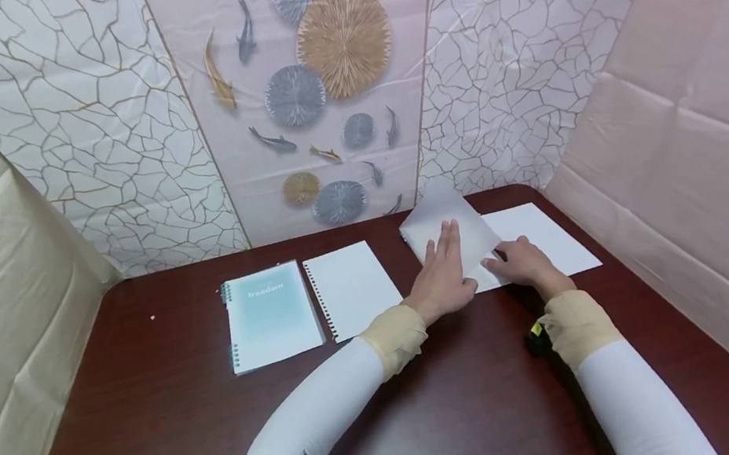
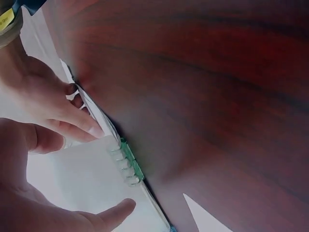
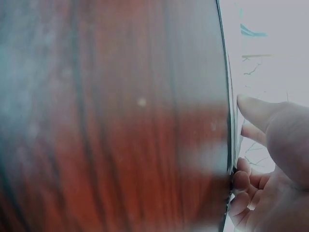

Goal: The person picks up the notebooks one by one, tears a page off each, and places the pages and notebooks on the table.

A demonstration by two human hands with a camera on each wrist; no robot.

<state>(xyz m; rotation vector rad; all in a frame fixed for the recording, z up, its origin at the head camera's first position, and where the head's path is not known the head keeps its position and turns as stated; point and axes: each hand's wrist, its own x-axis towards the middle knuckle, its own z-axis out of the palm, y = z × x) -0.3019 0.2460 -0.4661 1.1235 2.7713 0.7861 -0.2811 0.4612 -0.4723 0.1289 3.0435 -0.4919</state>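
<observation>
My left hand [image 1: 442,272] lies with straight fingers on a translucent cover sheet [image 1: 472,230], which is raised and turned at an angle over a spiral notebook [image 2: 96,169]. Green binding rings [image 2: 127,164] run along the notebook's spine in the left wrist view. At the notebook's near edge, my right hand [image 1: 522,263] grips it between thumb and fingers. In the right wrist view the thumb [image 3: 258,108] presses the thin edge of the stack [image 3: 232,96] while the other fingers curl by its side. White paper [image 1: 548,238] extends to the right, past the right hand.
A teal spiral notebook reading "freedom" [image 1: 273,317] lies on the left of the dark red table [image 1: 154,436]. Beside it is a white sheet with punched holes [image 1: 356,288]. A small black and yellow object [image 1: 537,338] shows by the right wrist. Fabric walls enclose the table.
</observation>
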